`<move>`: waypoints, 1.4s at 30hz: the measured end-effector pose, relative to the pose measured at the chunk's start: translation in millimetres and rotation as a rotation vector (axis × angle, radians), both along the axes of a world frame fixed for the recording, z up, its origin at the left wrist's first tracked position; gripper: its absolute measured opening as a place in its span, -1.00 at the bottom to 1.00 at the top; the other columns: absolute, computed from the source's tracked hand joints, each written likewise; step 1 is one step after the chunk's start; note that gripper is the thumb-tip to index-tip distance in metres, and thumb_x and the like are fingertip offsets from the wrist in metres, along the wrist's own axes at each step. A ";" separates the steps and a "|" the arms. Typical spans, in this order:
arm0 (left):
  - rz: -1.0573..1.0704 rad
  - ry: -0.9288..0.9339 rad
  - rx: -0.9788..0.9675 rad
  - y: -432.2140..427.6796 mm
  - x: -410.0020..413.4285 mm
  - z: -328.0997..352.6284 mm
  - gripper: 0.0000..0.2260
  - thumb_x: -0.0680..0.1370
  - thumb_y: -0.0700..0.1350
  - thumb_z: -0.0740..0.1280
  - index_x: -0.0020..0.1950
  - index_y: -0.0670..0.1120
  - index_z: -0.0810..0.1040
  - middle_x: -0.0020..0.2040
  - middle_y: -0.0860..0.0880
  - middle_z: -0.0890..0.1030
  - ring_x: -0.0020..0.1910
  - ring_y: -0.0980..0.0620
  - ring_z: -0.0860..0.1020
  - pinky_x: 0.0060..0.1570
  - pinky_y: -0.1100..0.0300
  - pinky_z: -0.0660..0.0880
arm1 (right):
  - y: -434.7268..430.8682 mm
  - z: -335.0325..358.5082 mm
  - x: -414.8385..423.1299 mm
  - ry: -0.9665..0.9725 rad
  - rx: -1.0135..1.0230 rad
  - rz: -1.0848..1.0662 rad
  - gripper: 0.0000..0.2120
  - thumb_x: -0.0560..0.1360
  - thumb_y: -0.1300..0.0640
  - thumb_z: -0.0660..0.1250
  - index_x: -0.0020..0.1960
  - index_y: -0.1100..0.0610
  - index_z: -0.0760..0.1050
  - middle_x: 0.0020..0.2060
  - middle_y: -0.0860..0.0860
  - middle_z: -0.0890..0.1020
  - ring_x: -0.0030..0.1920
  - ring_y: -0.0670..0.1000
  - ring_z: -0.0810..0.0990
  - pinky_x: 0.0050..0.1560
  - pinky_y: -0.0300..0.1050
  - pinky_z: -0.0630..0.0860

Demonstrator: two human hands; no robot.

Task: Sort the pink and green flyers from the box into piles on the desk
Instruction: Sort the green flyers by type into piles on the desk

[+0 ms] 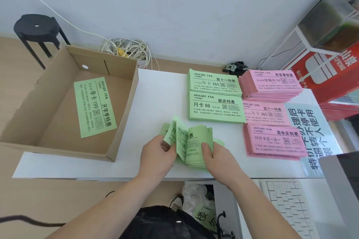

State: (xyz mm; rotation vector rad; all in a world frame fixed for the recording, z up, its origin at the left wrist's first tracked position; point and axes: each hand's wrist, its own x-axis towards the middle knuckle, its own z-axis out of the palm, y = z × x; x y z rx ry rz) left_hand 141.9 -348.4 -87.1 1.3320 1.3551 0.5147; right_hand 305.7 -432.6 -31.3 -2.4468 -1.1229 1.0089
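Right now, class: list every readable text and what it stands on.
"开学季特惠", "季卡 199": green flyer in the box.
"双十一特惠", "年卡 365": rear green pile.
"新店特惠", "月卡 88": front green pile.
"开学季特惠": rear pink pile.
"双十一特惠", "年卡 365": middle pink pile.
"周年庆特惠": front pink pile.
"AVOCADO·GYM": heading on all of these.
"88": held green flyers.
"SPRING": red carton.
Smaller print: too small to read.

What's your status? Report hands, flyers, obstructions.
Left grip, right grip both on green stack, fanned. One green flyer in box. Sorted piles clear of hands; nothing in the way.
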 end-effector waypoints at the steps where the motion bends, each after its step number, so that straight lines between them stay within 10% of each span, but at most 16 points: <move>1: -0.013 0.054 0.044 0.7 -0.9 2.6 -0.76 0.45 0.05 0.54 -0.09 -0.01 0.54 -0.30 0.04 0.60 -0.32 0.02 0.61 -0.36 0.14 0.48 | -0.1 -0.4 -0.3 -0.001 -0.001 -0.003 -0.61 0.72 -0.14 0.04 -0.03 0.10 0.47 -0.18 0.04 0.62 -0.14 0.07 0.59 -0.09 -0.05 0.50; 18: -0.268 0.449 0.145 9.0 -6.0 20.0 -0.22 0.30 0.50 0.42 0.40 0.13 0.43 0.06 0.14 0.61 0.08 0.07 0.59 -0.02 0.09 0.56 | 0.8 -0.5 -2.6 0.022 -0.004 -0.017 -0.61 0.71 -0.15 0.05 -0.11 0.05 0.44 -0.24 -0.02 0.59 -0.24 -0.01 0.53 -0.24 -0.13 0.39; 26: -0.260 0.502 0.139 10.4 -10.6 25.3 -0.35 0.28 0.50 0.43 0.17 0.12 0.42 0.02 0.19 0.51 0.00 0.12 0.54 -0.05 0.08 0.57 | 23.5 10.2 -13.7 -0.010 -0.077 0.070 -0.57 0.71 -0.17 0.00 -0.11 0.08 0.44 -0.16 0.04 0.62 -0.13 0.09 0.58 -0.09 -0.06 0.44; 42: 0.336 -0.236 -0.359 -19.6 -4.9 28.6 -0.29 0.49 -0.30 0.53 0.57 -0.11 0.29 0.40 -0.10 0.50 0.32 0.01 0.54 0.23 0.17 0.44 | 35.3 2.4 -28.3 -0.044 -0.100 0.123 -0.59 0.67 -0.24 0.03 0.07 0.05 0.46 -0.08 0.03 0.65 -0.04 0.13 0.60 0.02 -0.03 0.51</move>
